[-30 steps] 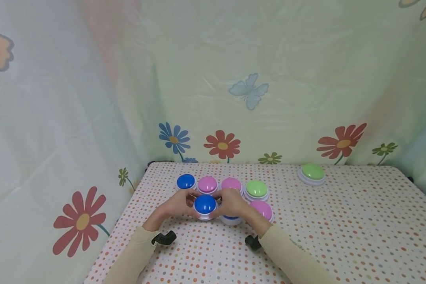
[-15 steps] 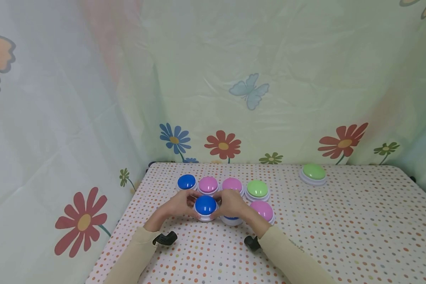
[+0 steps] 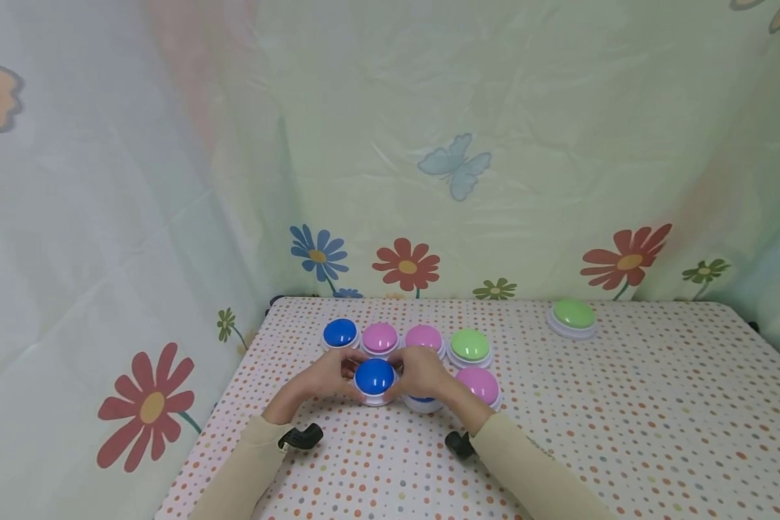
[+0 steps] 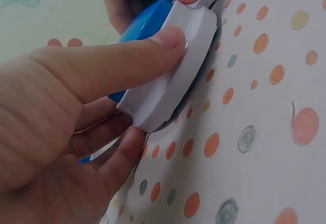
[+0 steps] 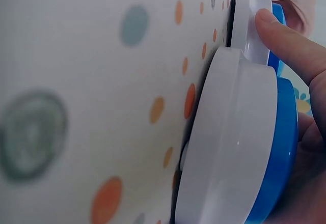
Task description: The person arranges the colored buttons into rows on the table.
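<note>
A blue push button with a dome top and white round base [image 3: 374, 377] is held between both hands, left of centre on the table. My left hand [image 3: 330, 374] grips its left side, thumb on the white rim [image 4: 196, 46] in the left wrist view. From the right, my right hand [image 3: 422, 372] pinches the same base. The base is on the table or just above it; I cannot tell which. A second blue button [image 5: 229, 142] sits right beside it, mostly hidden under the right hand in the head view. A pink button [image 3: 477, 385] stands right of that.
Behind the hands runs a row of buttons: blue [image 3: 340, 332], pink [image 3: 380, 337], pink [image 3: 423, 336] and green [image 3: 470, 345]. Another green button [image 3: 573, 313] stands apart at the back right. The dotted table [image 3: 624, 426] meets a flowered curtain [image 3: 526, 159] behind and at left.
The held blue button has shifted very slightly toward the table's near side. Both hands keep their hold, and the other buttons stay in place.
</note>
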Available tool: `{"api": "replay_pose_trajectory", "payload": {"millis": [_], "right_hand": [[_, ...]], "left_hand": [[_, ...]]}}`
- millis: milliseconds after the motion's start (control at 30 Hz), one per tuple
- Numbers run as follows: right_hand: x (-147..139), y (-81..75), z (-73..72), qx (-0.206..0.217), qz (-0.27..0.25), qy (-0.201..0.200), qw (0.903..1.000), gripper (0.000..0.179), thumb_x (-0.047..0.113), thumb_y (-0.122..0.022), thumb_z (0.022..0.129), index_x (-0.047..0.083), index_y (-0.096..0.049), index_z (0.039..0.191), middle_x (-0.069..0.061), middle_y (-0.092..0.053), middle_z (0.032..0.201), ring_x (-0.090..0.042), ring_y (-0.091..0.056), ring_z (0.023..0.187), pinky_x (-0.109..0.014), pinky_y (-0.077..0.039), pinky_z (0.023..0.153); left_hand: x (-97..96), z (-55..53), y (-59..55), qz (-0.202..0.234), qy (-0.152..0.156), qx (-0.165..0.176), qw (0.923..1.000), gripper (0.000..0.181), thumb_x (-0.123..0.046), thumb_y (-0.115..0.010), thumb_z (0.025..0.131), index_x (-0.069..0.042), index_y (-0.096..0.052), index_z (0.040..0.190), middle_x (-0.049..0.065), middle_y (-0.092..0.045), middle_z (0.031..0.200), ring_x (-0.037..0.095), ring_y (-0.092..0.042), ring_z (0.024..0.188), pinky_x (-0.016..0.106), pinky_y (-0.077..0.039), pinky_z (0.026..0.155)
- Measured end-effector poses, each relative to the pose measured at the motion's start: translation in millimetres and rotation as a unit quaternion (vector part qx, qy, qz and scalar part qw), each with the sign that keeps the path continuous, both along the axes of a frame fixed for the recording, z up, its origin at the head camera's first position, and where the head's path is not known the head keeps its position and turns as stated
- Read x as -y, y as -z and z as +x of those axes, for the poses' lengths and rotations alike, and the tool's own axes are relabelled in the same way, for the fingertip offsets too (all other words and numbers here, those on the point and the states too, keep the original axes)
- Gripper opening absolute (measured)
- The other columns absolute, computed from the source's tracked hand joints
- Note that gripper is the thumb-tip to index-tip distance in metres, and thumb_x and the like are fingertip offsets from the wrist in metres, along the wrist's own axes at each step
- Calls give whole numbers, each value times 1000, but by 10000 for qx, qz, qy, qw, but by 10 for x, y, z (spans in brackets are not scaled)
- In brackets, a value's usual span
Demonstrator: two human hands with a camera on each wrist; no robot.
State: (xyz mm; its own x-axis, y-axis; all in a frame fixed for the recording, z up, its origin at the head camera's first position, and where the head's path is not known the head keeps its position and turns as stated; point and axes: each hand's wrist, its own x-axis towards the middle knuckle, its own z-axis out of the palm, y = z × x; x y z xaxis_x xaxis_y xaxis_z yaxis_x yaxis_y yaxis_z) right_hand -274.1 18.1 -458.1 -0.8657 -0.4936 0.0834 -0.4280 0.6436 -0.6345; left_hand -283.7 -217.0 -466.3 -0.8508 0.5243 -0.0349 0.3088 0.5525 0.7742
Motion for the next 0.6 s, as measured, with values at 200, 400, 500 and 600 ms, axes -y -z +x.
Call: {"api": "replay_pose_trajectory", "payload": {"millis": [200,400,500,600], "right_hand": [[16,6,14,15,-2,6,10000,58,34,-91,66,12,-70,114,1,-69,105,-18,-62,100,-40,-51,90],[10,7,17,98,-4,43,9999,61,34,-89,68,10,-68,119,-1,-69,108,-19,-62,102,-41,-51,90],[-1,-7,18,202,-55,94,9997,62,34,-89,69,9,-67,121,-2,-69,109,-19,-62,102,-41,-51,90],[-7,-19,21,236,-78,113,9996,62,34,-89,69,8,-68,121,-2,-69,109,-19,-62,101,-41,-51,90]], "left_hand": [[26,0,21,-30,-14,47,10000,67,-18,-89,71,-8,-57,129,3,-60,119,20,-58,103,34,-51,90],[25,1,27,-68,-80,98,9999,69,-20,-89,70,-8,-57,130,2,-60,120,19,-57,104,34,-51,91],[16,0,26,-72,-65,69,9999,68,-20,-89,71,-8,-57,130,2,-60,119,20,-57,104,35,-50,91],[7,-2,22,-104,-77,71,9999,68,-21,-89,71,-8,-57,130,2,-60,118,20,-57,104,35,-50,91]]}}
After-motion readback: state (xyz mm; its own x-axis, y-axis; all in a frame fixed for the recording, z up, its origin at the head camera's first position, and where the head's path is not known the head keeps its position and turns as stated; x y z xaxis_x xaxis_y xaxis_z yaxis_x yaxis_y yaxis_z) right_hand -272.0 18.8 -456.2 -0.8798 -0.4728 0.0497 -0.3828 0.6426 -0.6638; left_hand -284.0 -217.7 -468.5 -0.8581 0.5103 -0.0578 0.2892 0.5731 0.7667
